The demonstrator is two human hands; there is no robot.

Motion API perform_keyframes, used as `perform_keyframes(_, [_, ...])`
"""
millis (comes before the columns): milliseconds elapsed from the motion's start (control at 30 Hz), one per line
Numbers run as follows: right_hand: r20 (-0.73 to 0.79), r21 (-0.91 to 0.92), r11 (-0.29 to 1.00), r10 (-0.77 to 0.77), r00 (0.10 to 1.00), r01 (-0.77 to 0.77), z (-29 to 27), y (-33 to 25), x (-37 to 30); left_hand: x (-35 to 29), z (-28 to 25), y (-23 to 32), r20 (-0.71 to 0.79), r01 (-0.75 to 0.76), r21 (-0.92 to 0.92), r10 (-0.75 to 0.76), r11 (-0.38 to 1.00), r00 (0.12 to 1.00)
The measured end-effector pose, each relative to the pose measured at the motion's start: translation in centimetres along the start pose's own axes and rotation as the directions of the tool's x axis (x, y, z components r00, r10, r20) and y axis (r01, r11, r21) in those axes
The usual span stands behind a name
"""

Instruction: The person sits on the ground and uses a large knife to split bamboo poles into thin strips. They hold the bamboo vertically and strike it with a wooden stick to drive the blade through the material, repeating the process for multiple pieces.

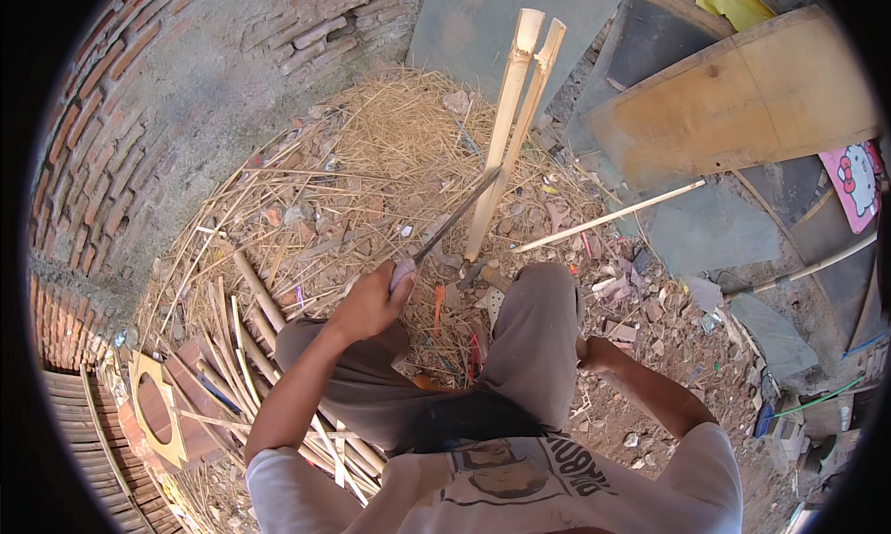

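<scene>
My left hand (368, 304) is closed round the pale handle of a long knife (457, 215). Its dark blade slants up and to the right, and its tip end is at a split bamboo piece (506, 126). The bamboo stands nearly upright in front of me, its two halves spread apart at the top and together lower down. Whether the blade sits inside the split or only against it, I cannot tell. My right hand (603, 356) is beside my right knee, its fingers mostly hidden behind the leg.
A thin bamboo strip (608, 217) lies on the rubble to the right. Bamboo sticks (255, 348) are piled beside my left leg, near a yellow frame with a round hole (148, 395). A brick wall (121, 144) rises at left; boards (742, 98) lie at far right.
</scene>
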State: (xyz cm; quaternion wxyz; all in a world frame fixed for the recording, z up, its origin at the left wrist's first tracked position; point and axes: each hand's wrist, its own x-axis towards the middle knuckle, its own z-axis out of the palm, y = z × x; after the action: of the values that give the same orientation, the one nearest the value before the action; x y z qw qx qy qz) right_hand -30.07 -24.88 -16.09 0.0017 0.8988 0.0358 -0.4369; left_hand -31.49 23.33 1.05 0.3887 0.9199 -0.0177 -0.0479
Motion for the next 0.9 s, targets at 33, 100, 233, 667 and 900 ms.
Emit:
perform_keyframes(33, [0.009, 0.227, 0.974, -0.03, 0.999, 0.027, 0.7, 0.6, 0.8, -0.3, 0.5, -1.3, -0.056, -0.003, -0.003, 0.003, 1.0, 0.998])
perform_keyframes(100, [-0.296, 0.339, 0.938, 0.027, 0.955, 0.078, -0.3, 1.7, 1.2, -0.3, 3.2, -2.1, -0.135, -0.02, -0.054, 0.013, 0.998, 0.991])
perform_keyframes(233, [-0.532, 0.599, 0.77, 0.179, 0.828, 0.218, -9.4, -0.9, -6.9, 0.8, 3.5, -1.7, -0.103, 0.112, -0.145, -0.128, 0.983, 0.986])
perform_keyframes(667, [-0.579, 0.357, 0.865, -0.091, 0.81, 0.352, -10.5, -1.9, -2.1, 1.1, 5.0, -0.4, -0.04, 0.096, -0.011, -0.096, 0.995, 0.995])
perform_keyframes(900, [-0.632, 0.556, 0.724, 0.051, 0.773, 0.407, -19.3, -4.5, -10.4, -1.4, 7.6, -4.5, -0.061, 0.13, -0.003, -0.13, 0.991, 0.99])
